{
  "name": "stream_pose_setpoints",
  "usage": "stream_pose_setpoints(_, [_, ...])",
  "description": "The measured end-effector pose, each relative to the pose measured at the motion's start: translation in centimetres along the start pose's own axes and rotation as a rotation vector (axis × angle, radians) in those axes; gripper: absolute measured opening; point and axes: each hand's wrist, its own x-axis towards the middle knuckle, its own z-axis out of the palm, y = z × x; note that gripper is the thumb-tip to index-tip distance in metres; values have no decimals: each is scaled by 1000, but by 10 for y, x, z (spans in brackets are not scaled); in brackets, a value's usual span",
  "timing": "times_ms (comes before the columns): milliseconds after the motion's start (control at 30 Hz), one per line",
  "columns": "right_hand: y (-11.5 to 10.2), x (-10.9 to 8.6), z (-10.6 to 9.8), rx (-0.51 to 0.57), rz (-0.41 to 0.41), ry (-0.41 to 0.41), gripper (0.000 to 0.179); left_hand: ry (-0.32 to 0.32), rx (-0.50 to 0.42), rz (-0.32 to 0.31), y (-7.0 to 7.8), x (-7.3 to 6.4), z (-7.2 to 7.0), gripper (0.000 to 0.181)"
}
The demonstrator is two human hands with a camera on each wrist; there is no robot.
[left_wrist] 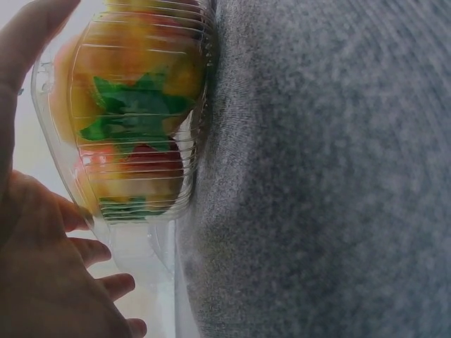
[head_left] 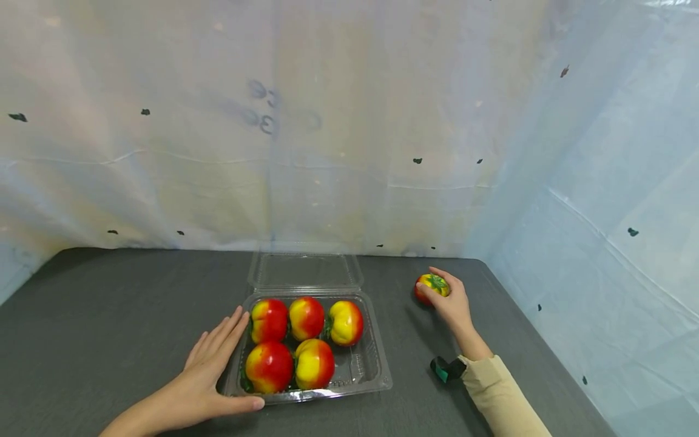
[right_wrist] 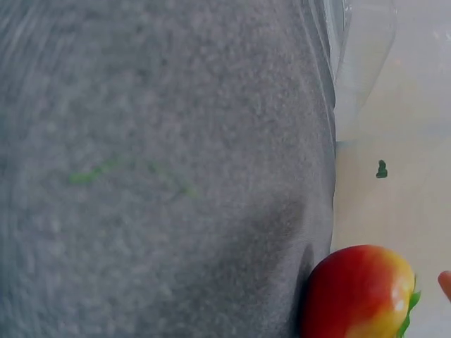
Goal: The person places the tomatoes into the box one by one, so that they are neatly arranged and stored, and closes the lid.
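Observation:
A clear plastic clamshell box stands on the dark table with its lid folded back. Inside lie several glossy red-and-yellow fruits with green leafy tops, the exact kind unclear. My left hand has its fingers spread along the box's left side and its thumb at the near left corner. Over to the right, another such fruit rests on the table, leafy top up. My right hand reaches over it, thumb and fingers apart around its top. One fingertip shows above the fruit, not touching it.
The dark grey table runs back to a pale plastic sheet. A second sheet hangs along the right side. Within the box, the near right part of the floor is bare.

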Motion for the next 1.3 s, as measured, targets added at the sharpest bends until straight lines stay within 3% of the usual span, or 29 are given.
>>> stream_pose_setpoints(367, [10, 7, 2, 50, 148, -26, 62, 10, 7, 7, 0, 0, 1, 116])
stream_pose_setpoints(533, [13, 7, 4, 48, 174, -20, 65, 15, 7, 17, 1, 0, 1, 116])
stream_pose_setpoints(933, [15, 6, 8, 57, 144, -12, 63, 4, -2, 4, 0, 0, 0, 116])
stream_pose_setpoints(1300, [-2, -6, 1, 47, 52, -39, 63, 15, 3, 23, -2, 0, 1, 116])
